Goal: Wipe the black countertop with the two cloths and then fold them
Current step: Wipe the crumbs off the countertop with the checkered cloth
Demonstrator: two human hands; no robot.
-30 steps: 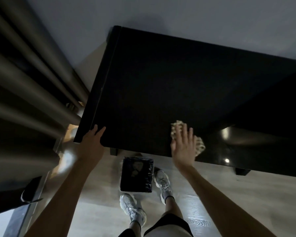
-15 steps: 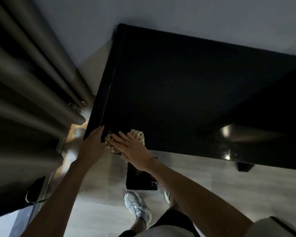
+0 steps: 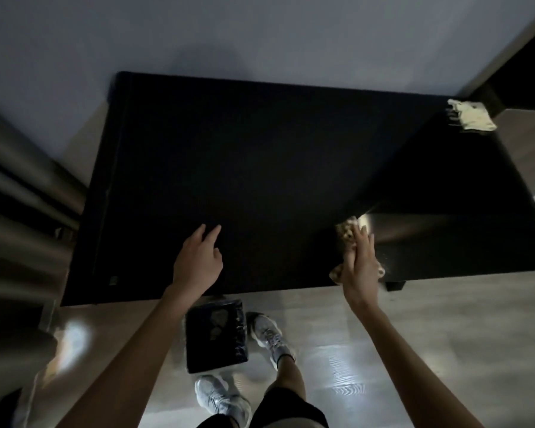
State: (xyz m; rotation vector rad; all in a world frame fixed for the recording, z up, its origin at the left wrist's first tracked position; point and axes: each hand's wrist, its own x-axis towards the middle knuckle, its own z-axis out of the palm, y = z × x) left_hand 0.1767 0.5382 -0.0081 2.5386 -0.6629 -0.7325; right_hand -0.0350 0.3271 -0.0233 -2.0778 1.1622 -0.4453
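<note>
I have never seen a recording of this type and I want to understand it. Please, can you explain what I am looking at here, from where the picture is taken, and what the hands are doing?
There is no machine. A person wears a camera on the head, so you look down at their own arms, legs and shoes.

The big dark surface is the black countertop. The right hand lies flat on a patterned cloth near the front edge. The left hand holds nothing; its fingers rest on the top. A second, pale cloth lies at the far right corner. On the floor by the feet stands a small black bin.
</note>
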